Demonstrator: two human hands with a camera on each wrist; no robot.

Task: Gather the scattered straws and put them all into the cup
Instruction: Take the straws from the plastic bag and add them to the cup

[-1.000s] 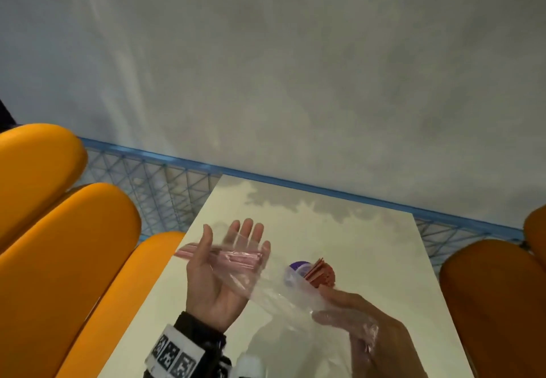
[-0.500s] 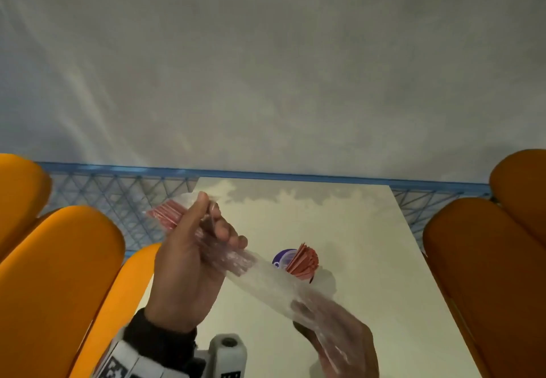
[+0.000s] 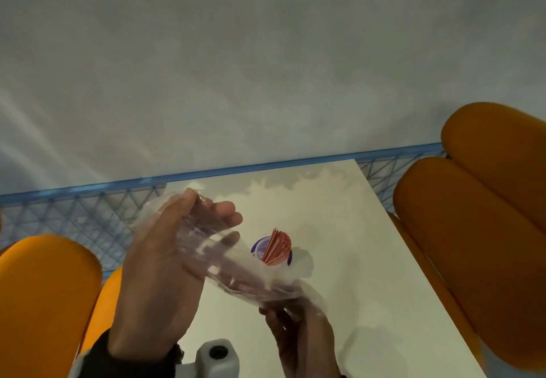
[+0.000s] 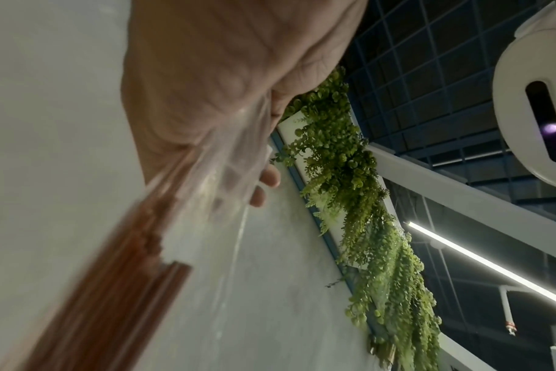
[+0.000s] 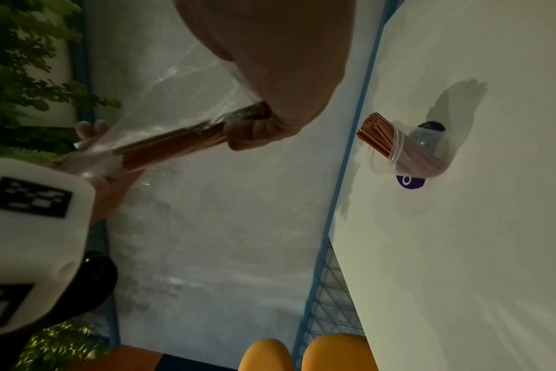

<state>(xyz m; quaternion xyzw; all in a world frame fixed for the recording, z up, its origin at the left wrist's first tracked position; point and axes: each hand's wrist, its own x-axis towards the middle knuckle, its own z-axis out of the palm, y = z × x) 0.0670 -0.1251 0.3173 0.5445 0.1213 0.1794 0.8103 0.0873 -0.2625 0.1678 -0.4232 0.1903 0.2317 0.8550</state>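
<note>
Pale table (image 3: 369, 259), both hands gripping clear bag (image 3: 224, 262) of thin red-brown straws (image 5: 175, 140).

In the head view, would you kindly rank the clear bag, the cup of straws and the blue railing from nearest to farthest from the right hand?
1. Clear bag: held in the right hand itself, running up and left to the left hand.
2. Cup of straws: on the table, just beyond the hand.
3. Blue railing: past the table's far edge.
</note>
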